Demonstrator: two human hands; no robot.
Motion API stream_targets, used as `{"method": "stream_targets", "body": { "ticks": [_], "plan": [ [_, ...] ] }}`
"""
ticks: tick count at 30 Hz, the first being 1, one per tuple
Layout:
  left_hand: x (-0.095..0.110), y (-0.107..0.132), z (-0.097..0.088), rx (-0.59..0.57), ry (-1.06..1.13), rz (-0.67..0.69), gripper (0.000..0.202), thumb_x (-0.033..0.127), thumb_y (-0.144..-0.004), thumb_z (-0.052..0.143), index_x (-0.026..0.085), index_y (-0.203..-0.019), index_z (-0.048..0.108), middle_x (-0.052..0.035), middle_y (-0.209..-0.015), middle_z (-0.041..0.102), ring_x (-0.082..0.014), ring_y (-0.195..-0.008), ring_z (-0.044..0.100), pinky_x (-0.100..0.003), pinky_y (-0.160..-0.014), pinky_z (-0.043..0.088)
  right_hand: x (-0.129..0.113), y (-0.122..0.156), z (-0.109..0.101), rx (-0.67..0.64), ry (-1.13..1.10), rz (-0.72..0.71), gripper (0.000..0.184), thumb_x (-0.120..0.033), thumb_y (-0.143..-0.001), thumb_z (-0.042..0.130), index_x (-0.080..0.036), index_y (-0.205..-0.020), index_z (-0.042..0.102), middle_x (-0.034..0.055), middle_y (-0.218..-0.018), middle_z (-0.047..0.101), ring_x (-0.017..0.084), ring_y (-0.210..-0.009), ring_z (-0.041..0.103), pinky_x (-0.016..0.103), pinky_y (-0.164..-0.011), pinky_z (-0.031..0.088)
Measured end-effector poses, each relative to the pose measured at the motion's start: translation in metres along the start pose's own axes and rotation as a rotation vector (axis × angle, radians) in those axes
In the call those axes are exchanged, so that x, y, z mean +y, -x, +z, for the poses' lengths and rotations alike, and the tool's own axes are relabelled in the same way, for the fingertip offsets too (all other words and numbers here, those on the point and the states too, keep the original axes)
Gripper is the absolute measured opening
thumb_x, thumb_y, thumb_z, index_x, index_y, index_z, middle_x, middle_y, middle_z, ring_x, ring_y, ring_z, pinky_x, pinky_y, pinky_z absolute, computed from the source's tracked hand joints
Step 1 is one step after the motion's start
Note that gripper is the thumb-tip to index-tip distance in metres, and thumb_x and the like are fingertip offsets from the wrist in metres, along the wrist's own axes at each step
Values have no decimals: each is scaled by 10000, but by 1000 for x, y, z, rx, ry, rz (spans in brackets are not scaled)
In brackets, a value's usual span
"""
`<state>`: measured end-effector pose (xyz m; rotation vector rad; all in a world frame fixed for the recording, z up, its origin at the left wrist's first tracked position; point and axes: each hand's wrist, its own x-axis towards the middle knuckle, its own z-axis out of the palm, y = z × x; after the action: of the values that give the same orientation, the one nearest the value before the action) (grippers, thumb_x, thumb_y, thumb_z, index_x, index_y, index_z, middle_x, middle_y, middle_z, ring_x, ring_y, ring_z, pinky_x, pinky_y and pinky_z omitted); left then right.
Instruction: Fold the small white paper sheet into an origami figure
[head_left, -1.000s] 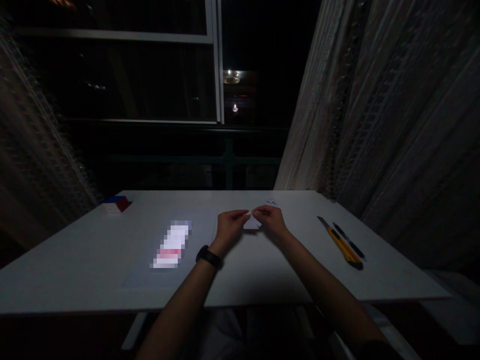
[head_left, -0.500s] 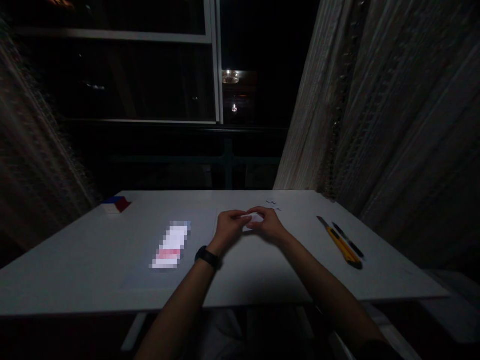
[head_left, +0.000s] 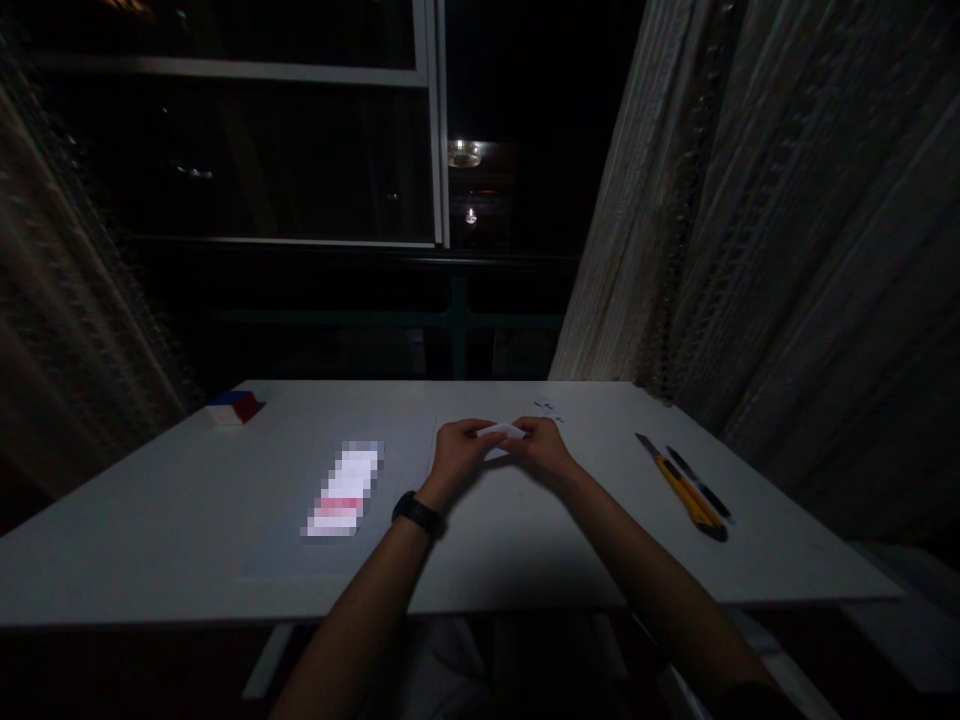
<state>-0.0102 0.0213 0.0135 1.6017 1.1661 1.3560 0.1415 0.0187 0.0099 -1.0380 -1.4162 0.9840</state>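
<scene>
Between my hands is a small piece of white paper [head_left: 504, 431], which looks folded, though the dim light hides its creases. My left hand [head_left: 459, 452], with a black watch on the wrist, is closed on the paper's left side. The right side is pinched by my right hand [head_left: 546, 448], thumb toward me. Both hands are just above the white table [head_left: 510, 530], around its middle. Small white paper scraps [head_left: 549, 410] with dark marks lie just beyond my right hand.
A phone with a bright blurred screen [head_left: 345, 488] lies on a pale sheet [head_left: 277, 550] to the left. A colored puzzle cube [head_left: 232, 408] sits at the far left. On the right are a yellow utility knife [head_left: 686, 492], blade out, and a dark pen [head_left: 697, 482]. Curtains [head_left: 622, 200] hang beyond.
My fingers have come down from over the paper's top edge to its sides, so more of the paper shows. Both hands stay in nearly the same place.
</scene>
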Motion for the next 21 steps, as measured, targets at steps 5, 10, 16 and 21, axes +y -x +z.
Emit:
{"method": "stream_targets", "body": {
  "ticks": [5,10,16,21],
  "plan": [
    [-2,0,0,33,-21,5,347,401,-577,704,104,-756,718,-69,-624,659,-130,-530,533,-232,-476,382,3,1,4,-20,-1,-27,332,-372,-473,767,-120,-601,592,-5,-540,576,107,-477,486,248,-464,365],
    [-3,-1,-2,59,74,-42,364,385,-535,738,91,-747,711,-85,-641,664,-159,-578,573,-254,-517,428,1,2,2,-59,-61,15,345,-373,-479,766,-126,-657,604,1,-560,598,119,-495,515,254,-481,389],
    [-1,1,-1,34,5,-44,353,368,-528,749,84,-736,712,-76,-592,631,-160,-540,548,-310,-527,449,0,-2,0,14,-15,-99,257,-386,-588,694,-150,-671,636,13,-601,620,138,-566,545,270,-560,416],
    [-2,3,3,-32,44,-7,343,335,-534,747,96,-776,712,-74,-654,651,-165,-610,565,-307,-579,458,11,-5,0,80,197,-152,221,-367,-641,649,-149,-611,620,15,-561,601,141,-541,529,263,-542,399]
  ]
}}
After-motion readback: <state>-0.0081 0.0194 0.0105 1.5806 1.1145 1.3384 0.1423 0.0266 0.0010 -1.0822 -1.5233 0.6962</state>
